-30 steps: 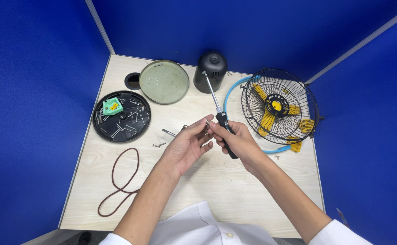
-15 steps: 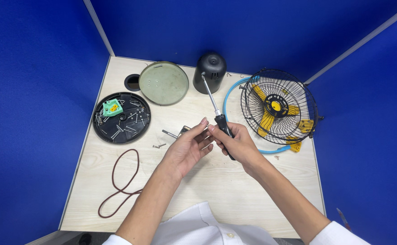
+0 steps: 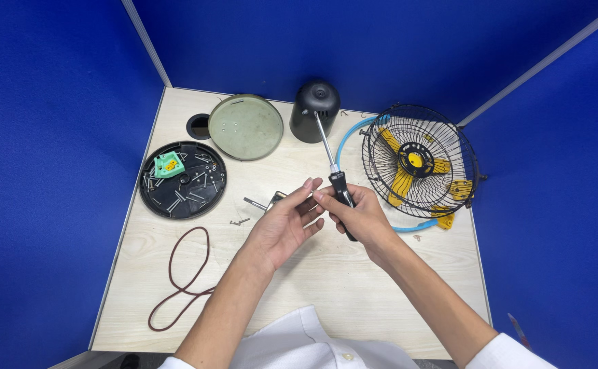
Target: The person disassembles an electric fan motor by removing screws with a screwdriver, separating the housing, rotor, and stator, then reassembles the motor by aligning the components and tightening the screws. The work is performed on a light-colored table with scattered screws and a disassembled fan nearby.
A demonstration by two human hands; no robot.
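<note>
A: While I am watching from the head camera, the right hand [image 3: 357,215] is wrapping its grip around the black handle of the screwdriver [image 3: 334,167], with the metal shaft pointing up and away toward the black dome cover [image 3: 314,111]. Held like that, the tip is staying clear of both hands.

B: And the left hand [image 3: 286,222]?

A: It is lying palm up just beside the right one, fingers half curled. The fingertips [image 3: 310,184] are meeting the right thumb near the top of the handle. I am judging that they are pinching something tiny there, but it is too small for me to tell what.

B: What is sitting under them?

A: A small metal bracket [image 3: 271,202] is lying on the table [image 3: 353,294] just behind the left hand, with a loose screw [image 3: 239,221] near it. I am taking it that the hands are hovering above the table so nothing rolls away.

B: The rest?

A: The black round tray [image 3: 183,179] on the left is holding loose screws and a green part [image 3: 168,165], which is keeping the small pieces together. The round grey plate [image 3: 245,126] is lying behind it, the wire-caged fan with yellow blades [image 3: 418,160] is resting well to the right, and a brown rubber loop [image 3: 179,277] is lying near the front left edge.
</note>
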